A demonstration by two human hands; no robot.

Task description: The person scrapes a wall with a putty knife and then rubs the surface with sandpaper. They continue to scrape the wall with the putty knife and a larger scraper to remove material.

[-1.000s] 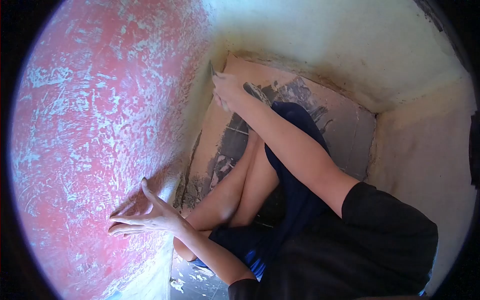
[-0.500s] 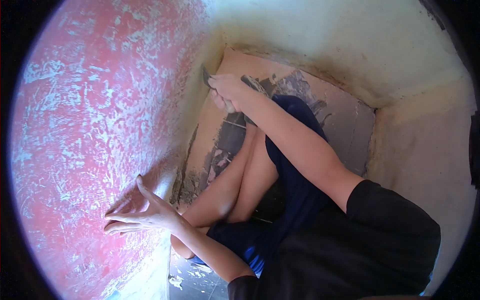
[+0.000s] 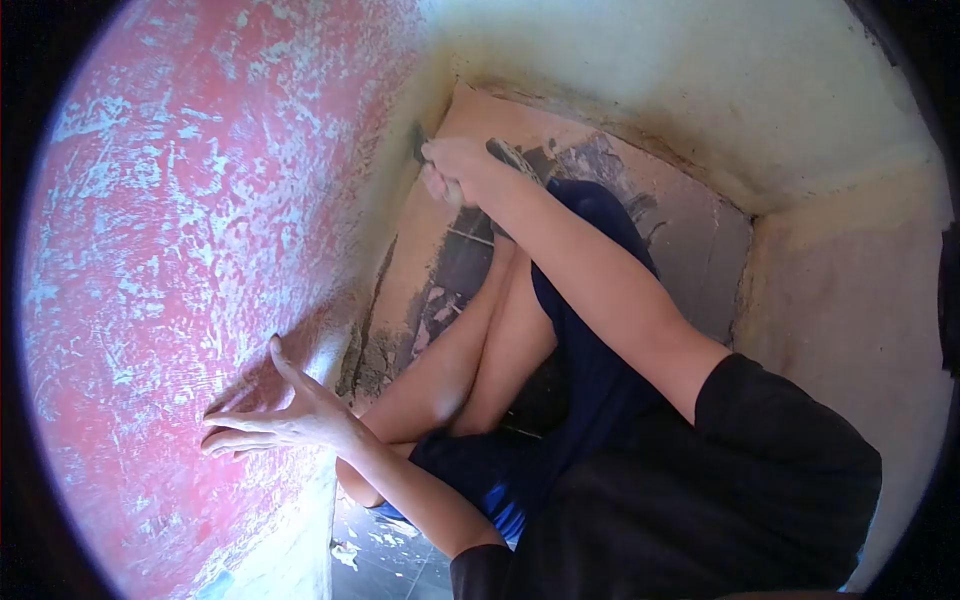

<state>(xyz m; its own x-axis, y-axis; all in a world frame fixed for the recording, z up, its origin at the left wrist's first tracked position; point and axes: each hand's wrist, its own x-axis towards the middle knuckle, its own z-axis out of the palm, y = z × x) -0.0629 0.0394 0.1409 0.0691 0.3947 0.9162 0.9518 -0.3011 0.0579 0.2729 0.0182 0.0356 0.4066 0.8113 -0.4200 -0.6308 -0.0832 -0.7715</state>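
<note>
The right hand (image 3: 455, 170) is gripping a scraper (image 3: 418, 143), fist closed round its handle, and is pressing the blade where the red wall (image 3: 200, 230) is meeting the floor (image 3: 690, 250), close to the corner. Against that same red wall, nearer the person, the left hand (image 3: 275, 420) is bracing with fingers spread wide and flat. Bent knees (image 3: 480, 350) are filling the narrow gap beside the wall; pale walls are closing in the far sides of the floor.
</note>
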